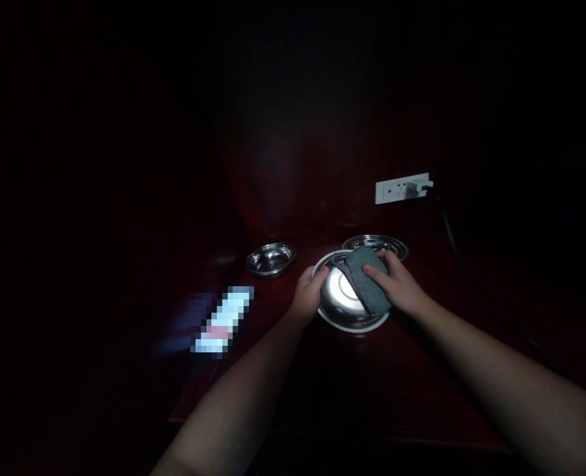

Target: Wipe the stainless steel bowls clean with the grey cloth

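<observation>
A shiny steel bowl (pixel 339 307) is held up in front of me, its rounded surface facing my eyes. My left hand (pixel 311 289) grips the bowl's left rim, thumb lying over the metal. Against the bowl's right side, my right hand (pixel 398 281) presses a grey-green cloth (pixel 372 284) with a darker woven edge. The thumb of that hand rests on the cloth, and most of its fingers are behind. Part of the bowl's right half is covered by the cloth.
Another steel bowl (pixel 271 259) stands on the dark red table (pixel 293 370) to the left. Several stacked steel dishes (pixel 376 243) sit behind the held bowl. A lit, pixelated screen (pixel 224 320) lies at left. A white wall socket (pixel 402 188) has a plug and cable.
</observation>
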The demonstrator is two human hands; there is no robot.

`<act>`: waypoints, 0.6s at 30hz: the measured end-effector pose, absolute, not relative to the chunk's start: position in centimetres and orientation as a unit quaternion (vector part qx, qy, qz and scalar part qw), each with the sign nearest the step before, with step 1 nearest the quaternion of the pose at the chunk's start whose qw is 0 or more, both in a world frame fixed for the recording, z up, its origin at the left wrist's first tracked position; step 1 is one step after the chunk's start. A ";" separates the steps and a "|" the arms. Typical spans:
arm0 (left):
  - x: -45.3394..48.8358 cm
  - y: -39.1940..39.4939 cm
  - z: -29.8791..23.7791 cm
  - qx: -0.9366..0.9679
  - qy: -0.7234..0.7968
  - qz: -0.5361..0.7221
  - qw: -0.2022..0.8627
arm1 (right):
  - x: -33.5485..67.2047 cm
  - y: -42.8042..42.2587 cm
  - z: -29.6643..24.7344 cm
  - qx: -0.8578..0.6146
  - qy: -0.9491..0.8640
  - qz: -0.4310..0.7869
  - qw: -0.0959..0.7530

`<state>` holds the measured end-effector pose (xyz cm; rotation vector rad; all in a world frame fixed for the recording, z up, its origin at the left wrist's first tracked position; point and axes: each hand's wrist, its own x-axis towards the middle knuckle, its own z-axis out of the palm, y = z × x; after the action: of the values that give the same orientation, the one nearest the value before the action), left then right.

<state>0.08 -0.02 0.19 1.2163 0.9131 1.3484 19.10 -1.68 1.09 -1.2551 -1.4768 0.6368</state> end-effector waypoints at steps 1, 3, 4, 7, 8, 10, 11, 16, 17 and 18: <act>0.1 -0.1 0.3 0.509 0.382 0.564 0.526 | 19.1 -1.7 1.1 -0.522 -0.616 0.267 0.525; 0.0 -0.1 0.4 0.508 0.381 0.565 0.527 | 19.1 -1.6 1.1 -0.517 -0.617 0.269 0.529; 0.0 0.0 0.4 0.505 0.380 0.564 0.532 | 19.1 -1.6 1.1 -0.517 -0.618 0.268 0.529; -0.1 0.1 0.4 0.488 0.364 0.566 0.556 | 19.1 -1.6 1.1 -0.511 -0.616 0.273 0.534; -0.1 0.2 0.4 0.479 0.357 0.569 0.565 | 19.0 -1.6 1.0 -0.506 -0.613 0.279 0.539; -0.2 0.4 0.4 0.458 0.348 0.579 0.578 | 19.0 -1.4 0.8 -0.495 -0.600 0.298 0.552; -0.3 0.4 0.4 0.452 0.346 0.581 0.582 | 19.0 -1.2 0.7 -0.489 -0.593 0.300 0.565; -0.6 0.5 0.5 0.465 0.346 0.585 0.568 | 20.0 -0.2 0.5 -0.520 -0.576 0.246 0.581; -0.8 0.5 0.7 0.470 0.345 0.590 0.559 | 20.4 0.0 0.6 -0.524 -0.573 0.230 0.586; -0.9 0.5 0.8 0.473 0.344 0.599 0.548 | 20.8 0.2 0.7 -0.526 -0.565 0.217 0.598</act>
<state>-0.91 0.52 0.84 1.1199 0.8140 1.4186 20.77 0.20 0.70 -1.2195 -1.3103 0.5025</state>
